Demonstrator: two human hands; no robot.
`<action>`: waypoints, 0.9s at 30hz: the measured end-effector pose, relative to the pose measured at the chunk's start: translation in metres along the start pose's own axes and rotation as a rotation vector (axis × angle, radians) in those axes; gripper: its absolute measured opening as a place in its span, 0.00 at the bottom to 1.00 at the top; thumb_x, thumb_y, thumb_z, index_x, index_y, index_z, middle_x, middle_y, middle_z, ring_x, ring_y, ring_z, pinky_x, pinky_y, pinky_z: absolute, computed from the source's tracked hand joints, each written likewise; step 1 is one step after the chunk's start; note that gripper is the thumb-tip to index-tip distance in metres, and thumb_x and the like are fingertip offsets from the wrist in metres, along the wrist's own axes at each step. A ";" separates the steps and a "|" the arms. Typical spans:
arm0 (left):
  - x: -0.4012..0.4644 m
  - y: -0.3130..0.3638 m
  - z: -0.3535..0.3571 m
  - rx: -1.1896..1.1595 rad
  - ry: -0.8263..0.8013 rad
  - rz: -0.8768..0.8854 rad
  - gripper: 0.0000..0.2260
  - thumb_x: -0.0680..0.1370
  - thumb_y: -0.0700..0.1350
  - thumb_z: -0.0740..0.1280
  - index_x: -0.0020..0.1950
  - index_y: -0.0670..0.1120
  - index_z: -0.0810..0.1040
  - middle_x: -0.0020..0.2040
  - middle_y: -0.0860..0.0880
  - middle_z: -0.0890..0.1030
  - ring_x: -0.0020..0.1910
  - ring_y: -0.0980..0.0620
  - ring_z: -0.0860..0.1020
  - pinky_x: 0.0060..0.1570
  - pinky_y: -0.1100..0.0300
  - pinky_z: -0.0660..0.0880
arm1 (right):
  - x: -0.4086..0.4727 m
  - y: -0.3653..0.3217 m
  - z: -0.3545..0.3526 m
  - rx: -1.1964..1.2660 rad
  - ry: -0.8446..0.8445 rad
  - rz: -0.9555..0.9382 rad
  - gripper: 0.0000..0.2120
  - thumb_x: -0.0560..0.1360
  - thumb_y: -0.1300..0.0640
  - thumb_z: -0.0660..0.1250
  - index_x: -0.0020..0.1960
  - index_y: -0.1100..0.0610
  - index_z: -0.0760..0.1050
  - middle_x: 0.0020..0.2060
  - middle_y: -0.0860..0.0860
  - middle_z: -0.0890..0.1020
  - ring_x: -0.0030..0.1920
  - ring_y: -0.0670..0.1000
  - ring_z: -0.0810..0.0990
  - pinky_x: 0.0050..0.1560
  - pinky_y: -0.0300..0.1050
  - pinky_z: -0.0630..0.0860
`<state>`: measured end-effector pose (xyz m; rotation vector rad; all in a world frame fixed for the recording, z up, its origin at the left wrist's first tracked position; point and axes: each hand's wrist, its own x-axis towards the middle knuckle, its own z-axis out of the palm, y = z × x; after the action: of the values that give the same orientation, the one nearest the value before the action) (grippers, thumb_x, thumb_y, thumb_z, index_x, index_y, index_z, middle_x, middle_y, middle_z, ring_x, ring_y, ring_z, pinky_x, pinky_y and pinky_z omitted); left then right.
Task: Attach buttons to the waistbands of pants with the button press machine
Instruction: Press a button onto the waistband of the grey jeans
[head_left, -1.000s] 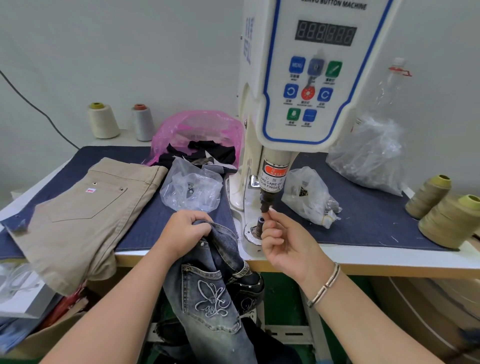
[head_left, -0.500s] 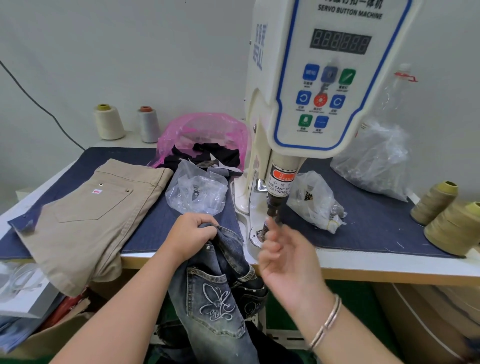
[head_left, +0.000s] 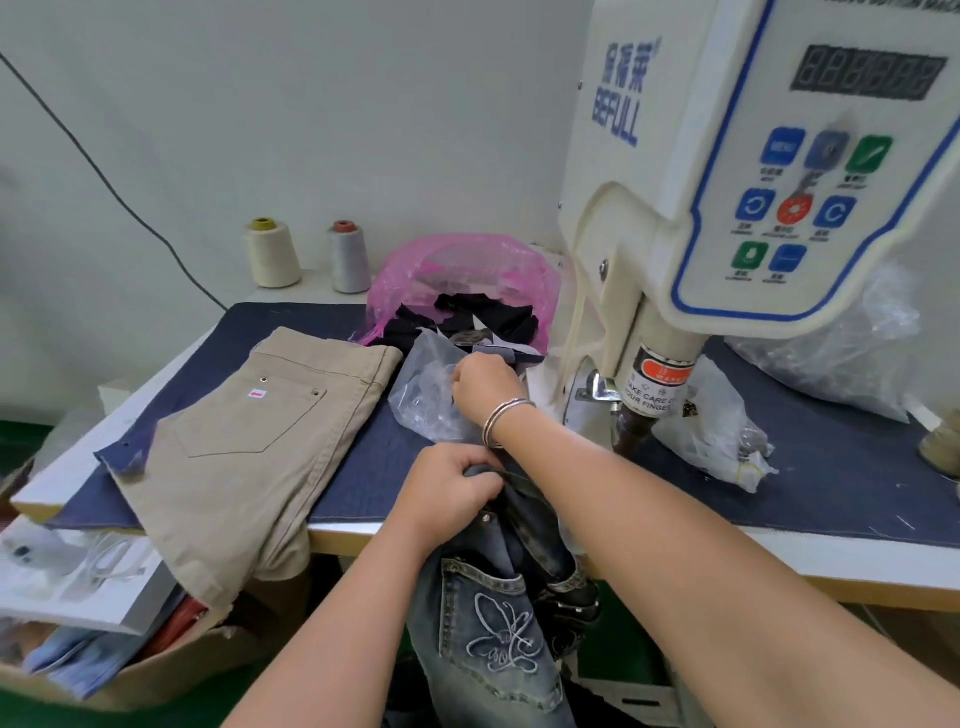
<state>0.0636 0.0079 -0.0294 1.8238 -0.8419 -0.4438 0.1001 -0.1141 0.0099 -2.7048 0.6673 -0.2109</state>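
Faded denim jeans with stitched embroidery, matt khaki cotton trousers, crinkly clear plastic bag, glossy cream machine casing, dark denim table cover.

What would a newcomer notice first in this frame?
The big white button press machine with its coloured control panel fills the upper right. At centre, the right hand reaches into a clear plastic bag beside the khaki pants, while the left hand grips the jeans at the table edge.

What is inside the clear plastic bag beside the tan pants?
The right hand reaches into the clear plastic bag. Through the film a few small dark pieces show; what they are cannot be told. The fingers are covered by the hand's back.
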 end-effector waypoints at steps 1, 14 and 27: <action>0.000 0.001 0.001 0.002 -0.002 0.003 0.07 0.61 0.45 0.62 0.31 0.53 0.80 0.28 0.55 0.78 0.30 0.62 0.73 0.35 0.63 0.71 | 0.001 0.003 0.002 -0.038 0.008 0.004 0.12 0.77 0.66 0.59 0.57 0.62 0.78 0.53 0.60 0.81 0.55 0.60 0.79 0.51 0.47 0.74; 0.000 0.000 0.000 0.049 0.009 0.017 0.06 0.62 0.46 0.62 0.27 0.53 0.76 0.24 0.56 0.72 0.28 0.59 0.69 0.33 0.60 0.68 | 0.005 0.007 0.014 -0.255 0.057 -0.110 0.12 0.78 0.62 0.59 0.58 0.59 0.77 0.55 0.57 0.80 0.57 0.59 0.78 0.49 0.48 0.73; 0.000 0.001 -0.002 0.038 0.024 0.033 0.08 0.62 0.45 0.62 0.27 0.57 0.77 0.27 0.57 0.77 0.29 0.62 0.73 0.34 0.65 0.70 | -0.071 0.013 -0.023 1.108 0.126 0.206 0.07 0.75 0.64 0.63 0.40 0.57 0.76 0.35 0.54 0.82 0.31 0.47 0.79 0.34 0.36 0.78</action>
<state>0.0640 0.0089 -0.0279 1.8443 -0.8682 -0.3869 0.0274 -0.0981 0.0220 -1.5655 0.5996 -0.5160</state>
